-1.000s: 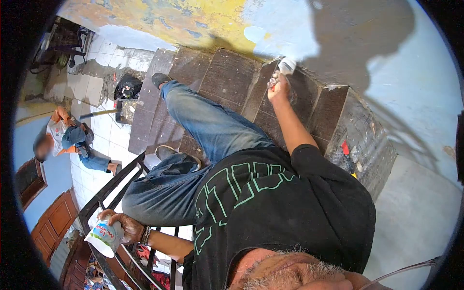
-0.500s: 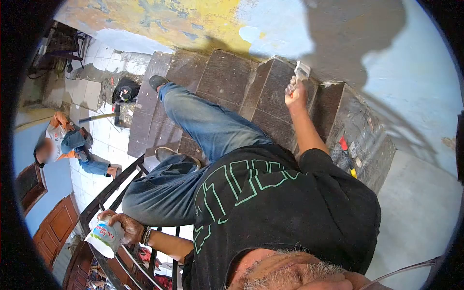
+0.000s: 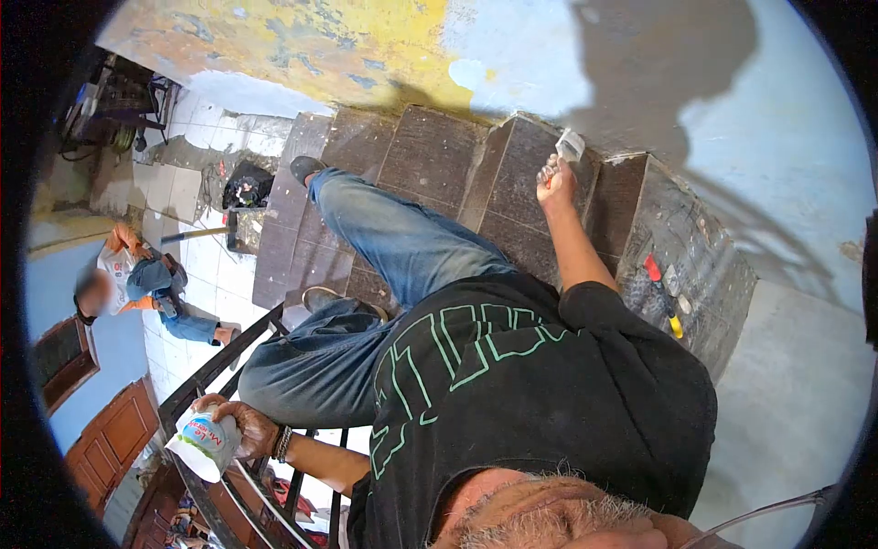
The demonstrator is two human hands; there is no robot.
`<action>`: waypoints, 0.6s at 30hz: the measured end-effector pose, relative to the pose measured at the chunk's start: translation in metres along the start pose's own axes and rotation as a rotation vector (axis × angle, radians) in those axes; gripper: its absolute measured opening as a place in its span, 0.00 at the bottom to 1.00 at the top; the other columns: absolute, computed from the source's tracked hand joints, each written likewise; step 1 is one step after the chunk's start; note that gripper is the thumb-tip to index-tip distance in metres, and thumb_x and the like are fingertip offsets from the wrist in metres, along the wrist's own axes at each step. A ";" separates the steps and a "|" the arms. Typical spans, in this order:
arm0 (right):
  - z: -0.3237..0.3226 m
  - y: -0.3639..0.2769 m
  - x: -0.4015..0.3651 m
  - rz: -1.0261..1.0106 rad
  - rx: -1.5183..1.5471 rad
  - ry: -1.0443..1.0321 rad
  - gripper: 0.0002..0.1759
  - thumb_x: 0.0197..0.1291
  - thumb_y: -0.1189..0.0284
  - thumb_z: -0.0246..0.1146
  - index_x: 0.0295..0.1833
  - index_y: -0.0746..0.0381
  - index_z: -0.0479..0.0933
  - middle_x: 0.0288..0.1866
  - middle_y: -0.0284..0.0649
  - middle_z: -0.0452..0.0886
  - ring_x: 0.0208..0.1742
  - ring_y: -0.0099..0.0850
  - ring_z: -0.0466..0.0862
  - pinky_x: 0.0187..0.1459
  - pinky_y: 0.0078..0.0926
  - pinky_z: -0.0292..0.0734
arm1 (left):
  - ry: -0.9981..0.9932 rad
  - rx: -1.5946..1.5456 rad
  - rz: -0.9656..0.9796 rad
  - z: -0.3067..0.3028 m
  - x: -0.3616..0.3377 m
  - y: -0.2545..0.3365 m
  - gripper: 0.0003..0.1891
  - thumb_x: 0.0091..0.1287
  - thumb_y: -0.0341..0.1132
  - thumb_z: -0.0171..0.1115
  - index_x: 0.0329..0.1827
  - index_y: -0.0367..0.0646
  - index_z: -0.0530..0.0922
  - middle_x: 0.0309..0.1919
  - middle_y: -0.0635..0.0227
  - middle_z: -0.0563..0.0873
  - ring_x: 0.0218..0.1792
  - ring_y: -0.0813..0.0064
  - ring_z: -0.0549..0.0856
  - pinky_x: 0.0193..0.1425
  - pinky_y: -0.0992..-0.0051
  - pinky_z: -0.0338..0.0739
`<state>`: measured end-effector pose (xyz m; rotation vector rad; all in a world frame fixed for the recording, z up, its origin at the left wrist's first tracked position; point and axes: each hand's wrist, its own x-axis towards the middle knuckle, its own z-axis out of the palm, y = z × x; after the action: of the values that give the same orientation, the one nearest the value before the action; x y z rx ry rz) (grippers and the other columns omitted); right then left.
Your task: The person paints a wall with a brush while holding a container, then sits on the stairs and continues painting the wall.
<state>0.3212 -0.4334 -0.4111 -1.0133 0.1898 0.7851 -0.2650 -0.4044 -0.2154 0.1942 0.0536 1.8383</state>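
Note:
My right hand (image 3: pixel 556 181) is closed around a paintbrush (image 3: pixel 570 145), its flat whitish end close to the wall's (image 3: pixel 631 110) foot above the stairs (image 3: pixel 530 169). Most of the handle is hidden in my fist, and pale smears mark the fingers. At lower left, my left hand (image 3: pixel 240 430) grips a white cup (image 3: pixel 203 443) with a blue-and-red label, tilted beside the black metal railing (image 3: pixel 169 416). What is inside the cup is hidden. My jeans-covered legs (image 3: pixel 393 220) stretch across the dark tiled steps.
Red- and yellow-handled tools (image 3: pixel 663 293) lie on the landing at right. Below the stairs are a black bag (image 3: pixel 245 186) and a tray (image 3: pixel 240 231) with a long pole. Another person (image 3: pixel 151 284) sits at far left near a wooden door (image 3: pixel 114 425).
The brush end has shifted slightly down in view, a little away from the wall's foot. My left hand and the cup have moved slightly right. Both grips stay the same.

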 end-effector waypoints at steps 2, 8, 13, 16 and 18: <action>0.015 0.008 0.010 -0.034 0.005 -0.005 0.05 0.53 0.70 0.54 0.29 0.57 0.66 0.20 0.30 0.66 0.14 0.22 0.64 0.16 0.20 0.57 | 0.006 -0.012 -0.001 0.001 0.000 -0.001 0.28 0.50 0.38 0.59 0.53 0.39 0.62 0.47 0.58 0.68 0.52 0.62 0.68 0.44 0.61 0.76; 0.071 0.043 -0.029 -0.048 -0.087 -0.183 0.07 0.53 0.67 0.55 0.34 0.56 0.66 0.20 0.29 0.65 0.14 0.22 0.64 0.15 0.20 0.59 | 0.056 -0.005 0.074 0.002 -0.006 -0.002 0.30 0.48 0.40 0.61 0.55 0.39 0.63 0.48 0.57 0.69 0.53 0.60 0.68 0.42 0.63 0.77; 0.073 0.062 -0.004 0.234 -0.143 -0.203 0.06 0.55 0.67 0.53 0.35 0.56 0.67 0.21 0.30 0.67 0.16 0.22 0.66 0.16 0.19 0.59 | -0.003 0.014 0.123 -0.011 -0.005 0.006 0.33 0.51 0.37 0.62 0.58 0.40 0.58 0.52 0.56 0.65 0.56 0.62 0.66 0.44 0.66 0.77; 0.077 0.061 0.048 0.316 0.008 -0.125 0.04 0.55 0.67 0.55 0.32 0.55 0.70 0.22 0.30 0.70 0.16 0.20 0.68 0.13 0.17 0.58 | 0.046 -0.033 0.111 -0.013 -0.009 0.009 0.34 0.48 0.38 0.65 0.59 0.44 0.61 0.54 0.54 0.66 0.57 0.59 0.64 0.45 0.66 0.75; 0.054 0.051 -0.026 0.301 -0.043 -0.138 0.05 0.55 0.66 0.56 0.33 0.55 0.70 0.22 0.29 0.70 0.16 0.20 0.67 0.13 0.17 0.59 | -0.050 0.015 0.120 -0.014 -0.008 0.007 0.35 0.46 0.37 0.66 0.59 0.44 0.62 0.55 0.54 0.65 0.58 0.58 0.64 0.44 0.67 0.74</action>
<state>0.2576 -0.3879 -0.4040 -0.9790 0.2099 1.1336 -0.2720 -0.4129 -0.2294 0.2582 0.0212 1.9525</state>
